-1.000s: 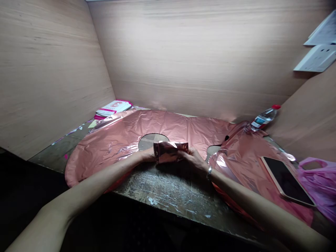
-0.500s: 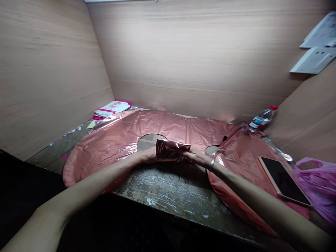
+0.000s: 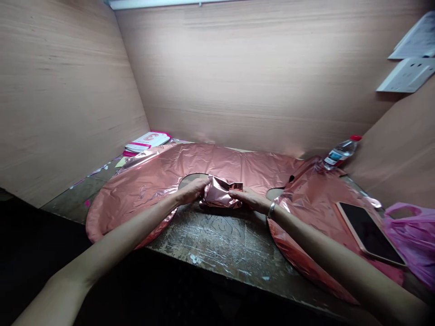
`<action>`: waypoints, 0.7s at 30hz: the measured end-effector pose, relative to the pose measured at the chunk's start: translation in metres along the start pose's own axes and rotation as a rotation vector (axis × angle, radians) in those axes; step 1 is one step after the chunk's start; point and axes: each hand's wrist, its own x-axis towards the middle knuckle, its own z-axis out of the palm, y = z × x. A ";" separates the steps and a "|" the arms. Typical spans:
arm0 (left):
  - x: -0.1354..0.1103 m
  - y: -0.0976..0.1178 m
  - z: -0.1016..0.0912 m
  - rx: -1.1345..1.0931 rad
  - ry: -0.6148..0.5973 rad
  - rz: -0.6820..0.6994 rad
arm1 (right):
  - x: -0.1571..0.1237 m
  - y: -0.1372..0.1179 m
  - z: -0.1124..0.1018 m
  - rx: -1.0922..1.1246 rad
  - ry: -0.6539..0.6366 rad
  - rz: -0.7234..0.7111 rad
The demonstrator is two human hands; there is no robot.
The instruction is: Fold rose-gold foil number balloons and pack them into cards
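Since half a second ago the left hand [image 3: 192, 190] has climbed to the upper left corner of the folded foil bundle [image 3: 222, 195], and the bundle looks more crumpled and raised than the flat roll it was. Left fingers are curled closed around that corner. At 3 o'clock of the bundle the right hand [image 3: 249, 199] clamps the other end, fingers bent over the top, a bracelet [image 3: 271, 209] at the wrist. The bundle sits at the far edge of the bare patch of worn table [image 3: 217, 240], touching the big rose-gold foil sheet [image 3: 152, 181] that spreads from 9 through 12 to 4 o'clock around it. On that sheet at 4 o'clock lies a phone [image 3: 369, 231], screen dark, with a pink plastic bag [image 3: 413, 235] just beside it. A water bottle [image 3: 341, 152] lies at 2 o'clock and a stack of cards [image 3: 146, 142] at 10 o'clock, both well apart from the hands
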 end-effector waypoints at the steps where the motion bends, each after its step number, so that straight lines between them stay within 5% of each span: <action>1: -0.001 -0.002 0.004 0.029 0.024 -0.015 | 0.002 0.001 0.000 -0.004 0.001 -0.004; 7: -0.002 -0.015 0.020 0.337 0.315 0.135 | 0.015 0.005 0.002 -0.017 0.077 0.019; 11: -0.002 -0.014 0.017 0.634 0.509 0.010 | 0.025 0.010 0.000 -0.075 0.107 0.007; 21: 0.001 -0.010 0.003 0.847 0.501 -0.048 | 0.033 0.026 -0.002 -0.230 0.201 -0.062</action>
